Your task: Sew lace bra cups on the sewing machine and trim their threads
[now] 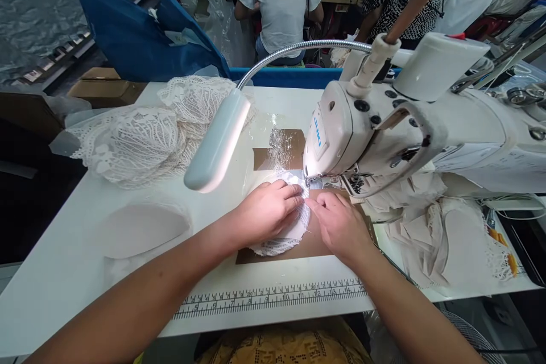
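Observation:
A white lace-edged cup piece [286, 239] lies on the brown-covered bed of a sewing machine [336, 131], its far right edge near the needle area. My left hand [273, 210] rests over the piece, palm down, with the fingers laid on the fabric and pointing toward the machine. At the piece's right edge, my right hand [339, 222] has its fingers curled and its index finger and thumb closed at the lace border. The presser foot is partly hidden by the machine head and my fingers.
A lamp [218, 142] on a bendy metal neck hangs left of the machine. White lace pieces [140, 136] are heaped at left, near a pale cup stack [147, 230]. Cut pieces [452, 239] lie at right. A ruler strip [273, 298] runs along the front. Other people sit beyond.

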Motion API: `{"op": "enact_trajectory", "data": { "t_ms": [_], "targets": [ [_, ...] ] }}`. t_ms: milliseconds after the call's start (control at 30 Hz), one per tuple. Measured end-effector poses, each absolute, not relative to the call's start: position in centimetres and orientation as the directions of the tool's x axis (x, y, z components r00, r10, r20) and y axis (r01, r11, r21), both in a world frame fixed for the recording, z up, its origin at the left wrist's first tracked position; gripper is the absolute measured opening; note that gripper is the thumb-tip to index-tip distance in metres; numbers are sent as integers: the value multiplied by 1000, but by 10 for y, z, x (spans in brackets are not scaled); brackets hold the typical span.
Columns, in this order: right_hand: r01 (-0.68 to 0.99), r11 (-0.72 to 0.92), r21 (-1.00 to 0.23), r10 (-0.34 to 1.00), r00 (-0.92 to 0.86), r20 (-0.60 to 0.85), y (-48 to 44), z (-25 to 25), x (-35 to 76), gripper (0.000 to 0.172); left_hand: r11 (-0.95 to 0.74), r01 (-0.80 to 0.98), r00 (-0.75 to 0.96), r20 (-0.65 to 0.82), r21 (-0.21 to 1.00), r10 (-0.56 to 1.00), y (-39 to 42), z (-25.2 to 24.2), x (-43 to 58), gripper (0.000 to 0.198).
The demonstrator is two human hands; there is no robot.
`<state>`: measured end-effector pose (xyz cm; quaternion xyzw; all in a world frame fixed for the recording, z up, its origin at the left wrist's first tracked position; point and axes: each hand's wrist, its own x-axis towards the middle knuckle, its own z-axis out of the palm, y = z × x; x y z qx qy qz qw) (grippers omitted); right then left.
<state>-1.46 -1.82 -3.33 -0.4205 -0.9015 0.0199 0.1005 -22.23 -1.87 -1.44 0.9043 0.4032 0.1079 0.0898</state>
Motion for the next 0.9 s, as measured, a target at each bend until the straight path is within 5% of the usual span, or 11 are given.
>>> {"op": "enact_trajectory", "data": {
  "t_ms": [400, 733, 900],
  "targets": [
    [760, 638, -124, 768, -614, 185, -21, -35, -14, 40, -691, 715, 686, 86, 100, 722, -21, -22, -219, 39],
    [790, 606, -88, 790, -586, 181, -18, -35, -19, 41, -685, 713, 677, 111, 148, 728, -15, -23, -220, 43],
    [722, 670, -172, 738, -621, 266, -23, -36, -13, 37, -698, 683, 674, 182, 217, 716, -14, -23, -224, 34]
  ]
}}
